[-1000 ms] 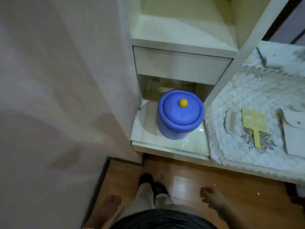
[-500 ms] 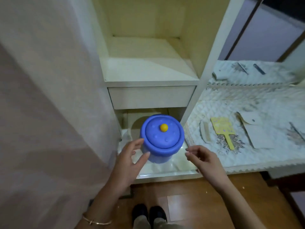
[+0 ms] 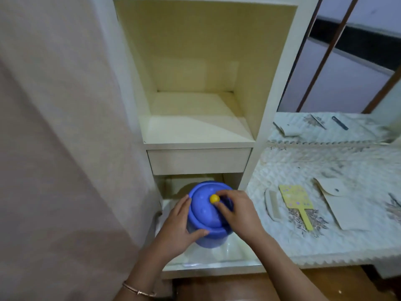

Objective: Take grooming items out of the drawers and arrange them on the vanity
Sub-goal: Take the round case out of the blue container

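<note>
Head view
Container: a blue lidded container (image 3: pixel 207 216) stands in the pulled-out lower drawer (image 3: pixel 217 260), left of the vanity top.
Left hand (image 3: pixel 176 228): fingers wrapped on the container's left side, thumb on its rim.
Right hand (image 3: pixel 237 213): fingertips pinching the yellow knob (image 3: pixel 214 198) on the lid.
Edges: the closed upper drawer (image 3: pixel 198 160) hangs just above the container's back; the wall (image 3: pixel 65 148) is close on the left; the cabinet post (image 3: pixel 260 153) stands on the right.
Open room: the shelf niche (image 3: pixel 195 127) overhead; bare drawer floor in front of the container.
Surface: a quilted cloth (image 3: pixel 325 242) covers the vanity, carrying a comb (image 3: pixel 273 205), a yellow paddle brush (image 3: pixel 296 199) and a beige pouch (image 3: pixel 342 206), all well apart from the hands.
Room: a mirror (image 3: pixel 347 72) behind the vanity; wooden floor (image 3: pixel 325 283) below.
</note>
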`<state>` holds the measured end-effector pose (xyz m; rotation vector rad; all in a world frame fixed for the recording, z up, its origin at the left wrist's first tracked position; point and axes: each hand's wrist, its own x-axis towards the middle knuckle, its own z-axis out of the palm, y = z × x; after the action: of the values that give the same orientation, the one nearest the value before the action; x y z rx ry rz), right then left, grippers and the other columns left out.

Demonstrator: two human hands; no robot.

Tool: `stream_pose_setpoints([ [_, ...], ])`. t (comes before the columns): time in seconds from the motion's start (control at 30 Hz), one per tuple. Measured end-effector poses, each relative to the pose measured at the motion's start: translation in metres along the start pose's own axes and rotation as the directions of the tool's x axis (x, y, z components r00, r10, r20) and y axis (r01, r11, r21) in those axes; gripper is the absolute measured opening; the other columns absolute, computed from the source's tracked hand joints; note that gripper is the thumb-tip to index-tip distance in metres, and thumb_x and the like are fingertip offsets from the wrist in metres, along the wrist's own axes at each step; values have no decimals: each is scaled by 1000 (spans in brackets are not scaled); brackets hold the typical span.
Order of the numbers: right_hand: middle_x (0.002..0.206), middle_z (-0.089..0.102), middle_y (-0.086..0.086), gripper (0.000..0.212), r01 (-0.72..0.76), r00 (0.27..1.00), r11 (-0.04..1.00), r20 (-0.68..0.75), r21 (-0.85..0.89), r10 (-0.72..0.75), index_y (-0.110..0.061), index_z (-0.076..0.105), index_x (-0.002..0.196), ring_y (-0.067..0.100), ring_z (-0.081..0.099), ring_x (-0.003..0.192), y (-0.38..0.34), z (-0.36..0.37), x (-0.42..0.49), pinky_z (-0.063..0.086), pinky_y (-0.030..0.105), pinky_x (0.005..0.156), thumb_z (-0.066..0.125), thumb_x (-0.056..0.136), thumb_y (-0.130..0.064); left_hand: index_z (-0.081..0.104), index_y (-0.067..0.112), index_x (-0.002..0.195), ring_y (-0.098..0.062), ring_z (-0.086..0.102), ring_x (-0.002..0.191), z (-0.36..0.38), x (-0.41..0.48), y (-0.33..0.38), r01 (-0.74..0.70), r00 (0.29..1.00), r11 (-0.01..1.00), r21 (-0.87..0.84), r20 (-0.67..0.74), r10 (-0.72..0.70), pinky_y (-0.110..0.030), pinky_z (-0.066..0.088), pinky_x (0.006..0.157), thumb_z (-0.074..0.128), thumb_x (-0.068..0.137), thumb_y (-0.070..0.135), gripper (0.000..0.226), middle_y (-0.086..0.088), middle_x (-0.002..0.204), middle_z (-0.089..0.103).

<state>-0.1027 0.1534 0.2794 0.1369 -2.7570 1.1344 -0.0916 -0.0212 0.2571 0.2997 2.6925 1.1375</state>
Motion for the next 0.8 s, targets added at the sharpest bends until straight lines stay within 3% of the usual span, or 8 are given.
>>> stream_pose_setpoints([
  [0.1,108,67,2,29,29,999,998,48,-62,-26,-18,64,109,23,55,102,1,1,2,40,26,84,65,81,-27,14,15,147,-8,13,142,-1,1,1,22,999,999,24,23,-23,-15,11,109,68,75,46,95,5,156,4],
  [0.2,105,66,-1,22,35,999,998,28,-59,-33,-18,66,105,18,53,99,3,0,4,35,16,79,62,84,-26,15,16,147,-10,16,141,-3,3,1,27,999,999,41,43,-28,-19,15,113,68,74,48,96,5,155,6],
  [0.3,92,66,-9,14,-77,995,983,-42,164,85,-18,68,94,3,57,84,7,-15,4,37,9,75,66,82,-24,23,16,145,-9,22,139,-9,6,5,-12,1000,998,56,-1,12,-14,16,108,68,71,51,93,4,153,16],
  [0.37,91,69,-9,10,-169,975,921,-76,352,208,-22,67,89,5,61,87,14,-29,3,44,19,78,69,80,-27,26,16,143,-9,25,137,-11,10,12,-36,999,996,77,-18,38,-14,18,106,67,79,40,80,4,152,20],
  [0.43,90,70,-8,4,-218,960,873,-64,437,272,-25,67,85,9,63,90,19,-44,1,50,24,75,68,82,-24,31,17,141,-12,29,136,-11,18,21,-57,998,987,148,38,52,-18,22,107,63,84,35,68,4,148,29],
  [0.53,87,69,-10,6,-232,953,841,-57,488,296,-25,66,83,-5,62,80,22,-56,-5,49,10,65,66,83,-20,42,18,132,-19,40,128,-6,33,37,-80,981,959,270,192,28,-27,33,103,59,85,36,53,0,138,44],
  [0.63,89,70,-6,3,-261,944,823,-47,505,328,-22,67,84,-5,61,81,26,-59,-13,50,14,66,67,83,-19,43,19,131,-23,45,122,-5,46,57,-105,935,924,367,352,-34,-30,37,97,57,85,36,51,-6,133,47],
  [0.8,89,71,-3,5,-284,927,787,-54,548,372,-18,69,86,-9,61,76,36,-66,-25,49,6,64,67,82,-18,50,18,125,-28,54,111,0,65,69,-114,849,877,466,504,-157,-30,40,90,57,84,37,46,-10,123,59],
])
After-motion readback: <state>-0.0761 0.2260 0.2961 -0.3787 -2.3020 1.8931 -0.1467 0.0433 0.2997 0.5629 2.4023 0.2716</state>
